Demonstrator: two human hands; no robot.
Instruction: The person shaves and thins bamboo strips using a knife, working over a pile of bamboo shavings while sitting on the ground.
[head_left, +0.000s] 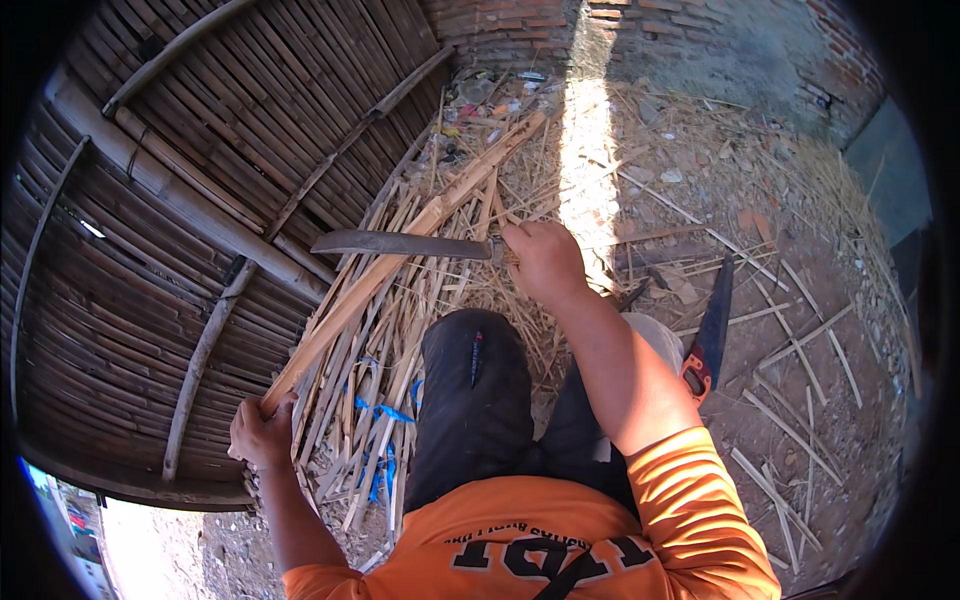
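My left hand (262,432) is closed round the near end of a long split wooden strip (345,307), maybe bamboo, which slants away to the upper right. In my right hand (545,262) is a machete (400,243), its dark blade pointing left and lying across the strip; most of its handle is hidden in my fist. Whether the edge touches the wood I cannot tell. Beneath the strip lies a pile of thin split sticks (330,455), with blue plastic ribbon (385,410) among them near my left knee.
A handsaw (712,330) with a red-orange handle stands by my right leg. On the left rises a slatted bamboo wall (150,270); a brick wall (660,40) closes the far side. Loose sticks (790,490), shavings and rubbish litter the dirt floor (720,420).
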